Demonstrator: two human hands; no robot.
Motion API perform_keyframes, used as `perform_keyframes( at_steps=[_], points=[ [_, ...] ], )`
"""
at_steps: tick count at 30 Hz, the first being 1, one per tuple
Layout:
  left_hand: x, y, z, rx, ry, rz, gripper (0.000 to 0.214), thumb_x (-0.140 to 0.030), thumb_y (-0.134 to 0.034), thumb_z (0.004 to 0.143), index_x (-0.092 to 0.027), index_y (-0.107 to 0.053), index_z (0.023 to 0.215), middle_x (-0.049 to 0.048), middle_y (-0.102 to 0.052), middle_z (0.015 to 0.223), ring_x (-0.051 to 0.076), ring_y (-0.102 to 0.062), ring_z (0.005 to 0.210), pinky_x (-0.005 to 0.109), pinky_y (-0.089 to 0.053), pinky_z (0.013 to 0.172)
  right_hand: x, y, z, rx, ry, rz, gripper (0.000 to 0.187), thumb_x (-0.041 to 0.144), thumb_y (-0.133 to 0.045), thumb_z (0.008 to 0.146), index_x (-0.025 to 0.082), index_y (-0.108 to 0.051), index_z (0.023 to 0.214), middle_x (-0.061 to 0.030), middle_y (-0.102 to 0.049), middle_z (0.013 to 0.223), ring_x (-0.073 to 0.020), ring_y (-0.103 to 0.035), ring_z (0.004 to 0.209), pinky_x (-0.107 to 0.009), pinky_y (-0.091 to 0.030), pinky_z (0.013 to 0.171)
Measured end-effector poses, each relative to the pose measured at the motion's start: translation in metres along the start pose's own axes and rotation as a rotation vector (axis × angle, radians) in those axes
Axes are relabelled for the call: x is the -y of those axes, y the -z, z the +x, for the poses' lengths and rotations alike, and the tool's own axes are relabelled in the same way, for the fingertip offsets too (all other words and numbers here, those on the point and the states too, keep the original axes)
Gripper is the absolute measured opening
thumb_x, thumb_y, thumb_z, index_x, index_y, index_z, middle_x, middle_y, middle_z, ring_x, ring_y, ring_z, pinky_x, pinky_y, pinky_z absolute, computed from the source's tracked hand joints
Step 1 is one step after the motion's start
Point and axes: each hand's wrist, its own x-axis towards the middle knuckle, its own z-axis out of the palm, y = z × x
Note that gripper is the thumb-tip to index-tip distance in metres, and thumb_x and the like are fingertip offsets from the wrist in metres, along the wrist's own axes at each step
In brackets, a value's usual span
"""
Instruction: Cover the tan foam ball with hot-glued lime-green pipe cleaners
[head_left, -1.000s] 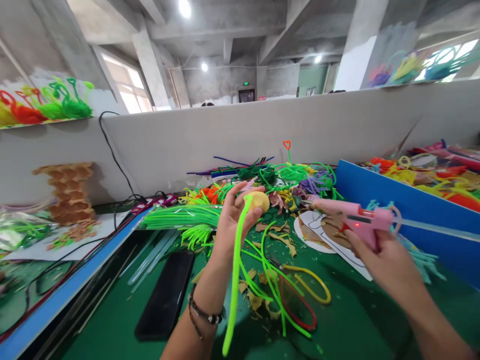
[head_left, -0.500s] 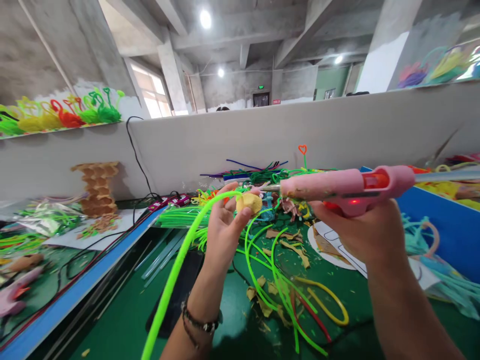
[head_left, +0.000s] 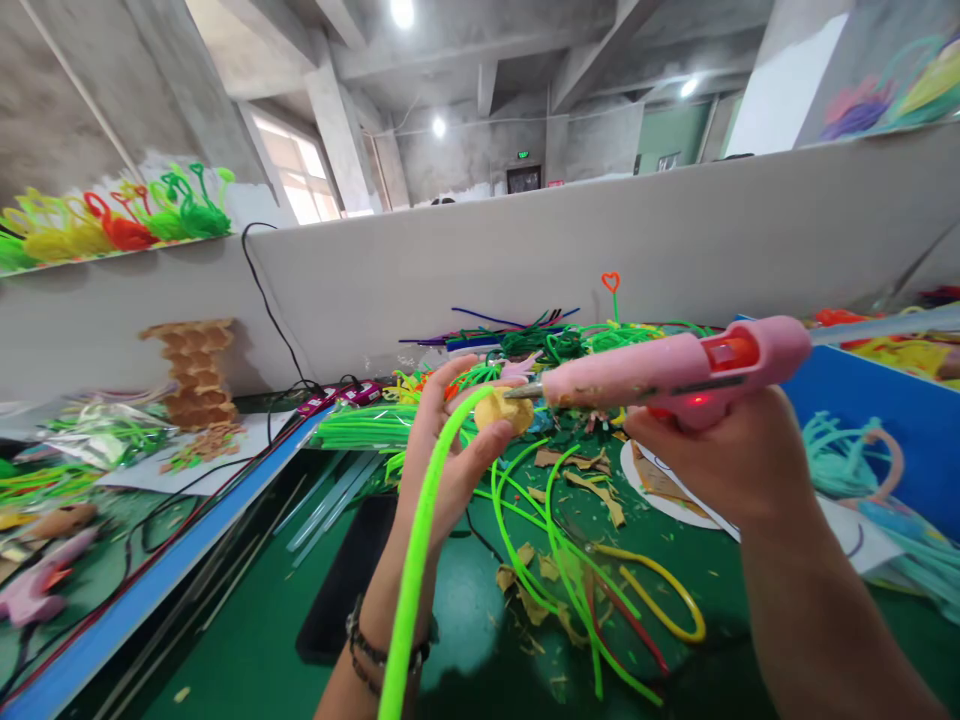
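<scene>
From afar, I watch the left hand pinch a yellow lump in its fingers while the right hand grips the glue gun pointing in from their right.

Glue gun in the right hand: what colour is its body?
The glue gun is pink, clearest in the head view.

Both hands are seen bare, L hand & R hand, fingers incl. Forearms are likewise uncovered up to the pic edge, where they're cut off. L wrist is circled by a bracelet, dk brn/blk, thin & cord-like, w/ approx. 2 strands seen, spread slightly apart. Its middle is partly hidden; small bead-like lumps are shown twd the thumb side, but fine detail is blurred. R wrist is left plain.
</scene>
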Motion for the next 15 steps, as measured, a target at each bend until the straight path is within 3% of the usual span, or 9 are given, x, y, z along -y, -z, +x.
perform_keyframes(
  at_steps=[5,15],
  points=[
    [-0.0044,-0.0011,-0.0011,0.032,0.023,-0.01,0.047,-0.019,-0.075,0.062,-0.023,-0.055,0.104,-0.001,-0.07,0.072,0.014,-0.066,0.067,0.022,-0.052,0.064,0.006,0.0009,0.003,0.023,-0.056,-0.001,0.02,0.025,-0.052,0.053,0.021,-0.035,0.041,0.0048,-0.038,0.036,-0.0066,-0.034,0.036,-0.021,-0.027,0.034],
    [-0.0064,-0.004,-0.0048,-0.059,-0.008,0.043,0.047,-0.017,-0.075,0.061,-0.023,-0.057,0.104,0.0016,-0.072,0.08,0.017,-0.066,0.077,0.024,-0.052,0.071,-0.0008,-0.0029,0.0032,0.067,-0.033,0.007,0.021,0.022,-0.05,0.053,0.022,-0.033,0.04,0.0048,-0.036,0.034,-0.0076,-0.032,0.033,-0.021,-0.022,0.03]
  ],
)
